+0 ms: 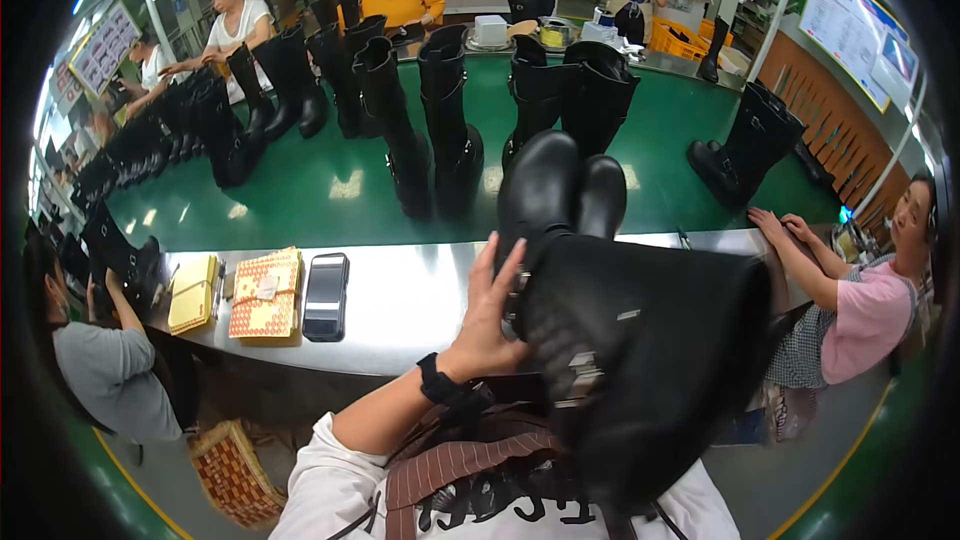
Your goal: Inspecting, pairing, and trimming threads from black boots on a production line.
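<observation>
A pair of tall black boots (650,330) hangs tilted right in front of me, toes pointing away over the table edge and wide shafts toward me. Metal buckles (582,377) show on the straps at the side. Along the left side of the boots, near the ankle, my left hand (490,310) holds on, with its fingers reaching up against the leather and a black band on the wrist. The boots cover the place where my right arm would come in, so my right hand cannot be seen.
Several pairs of black boots (450,130) stand on the green table (330,190). On its steel edge (400,290) lie yellow card bundles (265,292) and a phone (326,297). Co-workers sit at both sides and across. A woven basket (237,473) stands at lower left.
</observation>
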A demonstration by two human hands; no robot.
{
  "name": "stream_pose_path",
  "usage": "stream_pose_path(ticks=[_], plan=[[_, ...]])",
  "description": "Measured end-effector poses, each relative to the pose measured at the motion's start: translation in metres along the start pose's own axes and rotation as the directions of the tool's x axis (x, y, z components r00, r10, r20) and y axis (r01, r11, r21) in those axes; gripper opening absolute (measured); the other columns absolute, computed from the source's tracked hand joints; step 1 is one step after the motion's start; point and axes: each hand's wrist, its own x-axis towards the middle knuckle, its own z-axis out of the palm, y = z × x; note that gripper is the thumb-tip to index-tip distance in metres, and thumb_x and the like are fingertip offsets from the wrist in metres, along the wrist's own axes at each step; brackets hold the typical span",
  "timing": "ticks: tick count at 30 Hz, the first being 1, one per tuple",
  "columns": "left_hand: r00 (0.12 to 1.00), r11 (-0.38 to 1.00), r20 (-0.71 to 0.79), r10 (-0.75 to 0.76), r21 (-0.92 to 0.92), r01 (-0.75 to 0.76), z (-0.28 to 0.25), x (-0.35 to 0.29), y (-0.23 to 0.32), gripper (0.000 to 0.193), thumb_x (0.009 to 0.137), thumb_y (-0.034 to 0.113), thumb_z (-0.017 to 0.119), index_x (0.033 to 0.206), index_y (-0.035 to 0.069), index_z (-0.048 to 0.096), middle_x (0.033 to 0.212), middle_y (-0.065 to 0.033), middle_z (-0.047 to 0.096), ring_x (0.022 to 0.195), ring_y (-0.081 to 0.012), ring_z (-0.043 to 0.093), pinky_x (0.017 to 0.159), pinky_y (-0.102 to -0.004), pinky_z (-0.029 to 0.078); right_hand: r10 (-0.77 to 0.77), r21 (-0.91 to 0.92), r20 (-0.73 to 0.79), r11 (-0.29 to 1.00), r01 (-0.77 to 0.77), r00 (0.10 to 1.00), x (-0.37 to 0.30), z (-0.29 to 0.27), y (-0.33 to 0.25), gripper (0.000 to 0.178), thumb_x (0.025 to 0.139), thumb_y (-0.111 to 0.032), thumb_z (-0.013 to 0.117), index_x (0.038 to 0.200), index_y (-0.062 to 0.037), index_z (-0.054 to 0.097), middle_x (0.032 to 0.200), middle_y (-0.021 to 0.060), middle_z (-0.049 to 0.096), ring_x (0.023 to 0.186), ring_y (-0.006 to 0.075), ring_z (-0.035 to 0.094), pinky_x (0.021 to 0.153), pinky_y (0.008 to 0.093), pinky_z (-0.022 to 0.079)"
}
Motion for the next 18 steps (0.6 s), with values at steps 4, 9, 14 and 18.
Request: stream_pose_path(ticks=[4,9,14,18], plan=[[0.979,0.829,0.056,-0.195,-0.524,0.195,-0.015,0.003,0.006,0.083,0.084,0.013,0.067,0.155,0.013,0.024,0.157,-0.0196,0.021,0.141,-0.0323,0.032,0.112,-0.0412,0.031,0.064,0.039,0.027,0.997,-0.065,0.998,-0.001,-0.006,-0.011,0.065,0.102,-0.039,0.047,0.152,-0.0048,0.025,0.151,0.0159,0.037,0.133,0.0279,0.044,0.11,0.0435,0.034],[0.727,0.107,0.486,-0.485,-0.792,0.601,-0.001,0.018,-0.007,0.064,0.104,0.049,0.04,0.151,0.007,0.029,0.146,-0.0108,0.045,0.13,-0.0177,0.048,0.108,-0.032,0.041,0.127,0.186,0.071,0.973,-0.139,0.989,-0.005,-0.008,-0.016,0.063,0.102,-0.042,0.045,0.15,-0.0034,0.03,0.149,0.0204,0.038,0.134,0.0323,0.043,0.11,0.0504,0.035],[0.787,-0.012,0.469,-0.4,-0.862,0.507,-0.008,0.005,-0.028,0.058,0.106,0.047,0.035,0.145,0.004,0.041,0.14,-0.013,0.053,0.126,-0.0215,0.054,0.109,-0.0353,0.042,0.288,0.407,0.353,0.809,-0.424,0.89,-0.023,-0.022,-0.039,0.063,0.101,-0.044,0.042,0.147,-0.002,0.035,0.148,0.025,0.039,0.134,0.0367,0.043,0.109,0.0573,0.035],[0.837,-0.232,0.475,-0.271,-0.876,0.422,-0.02,-0.002,-0.04,0.054,0.107,0.042,0.032,0.143,0.003,0.042,0.139,-0.014,0.054,0.129,-0.0254,0.053,0.112,-0.0408,0.04,0.286,0.537,0.49,0.645,-0.544,0.823,-0.03,-0.016,-0.048,0.063,0.101,-0.046,0.039,0.145,-0.0009,0.04,0.147,0.0286,0.04,0.134,0.0403,0.043,0.108,0.0628,0.036]])
